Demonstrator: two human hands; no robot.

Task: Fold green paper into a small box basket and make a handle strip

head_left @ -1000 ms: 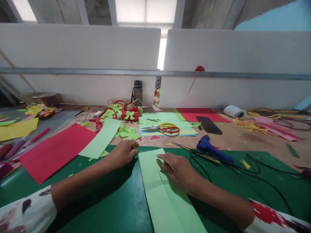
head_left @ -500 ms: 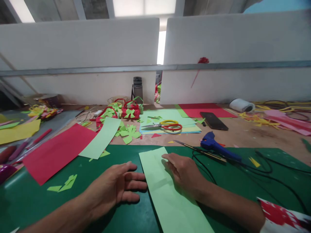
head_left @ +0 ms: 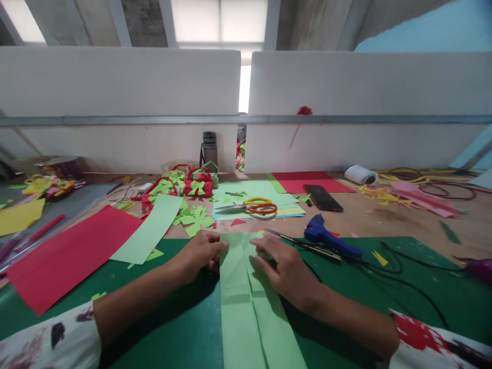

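Across the counter [head_left: 403, 218], a dark green cutting mat [head_left: 154, 328] fills the near edge and carries the work: a long light-green paper strip [head_left: 246, 307] lying lengthwise toward the person, its two long sides turned in to meet along a centre seam. By appearance the step in hand is creasing the far end of this strip; the next move would seem to call for firm, even pressure along the folds while the seam stays aligned. A red sheet [head_left: 65, 256] and a second pale green sheet [head_left: 148, 230] lie well to the left, a stack of coloured paper with red-and-yellow scissors [head_left: 255, 206] beyond the mat, a blue glue gun [head_left: 326, 237] with its black cord to the right. The left hand [head_left: 202, 252] rests at the strip's far left corner, fingers loosely curled, tips touching the paper edge. The right hand [head_left: 282, 269] lies flat and spread on the strip's right flap, pressing it down; neither hand grips anything.
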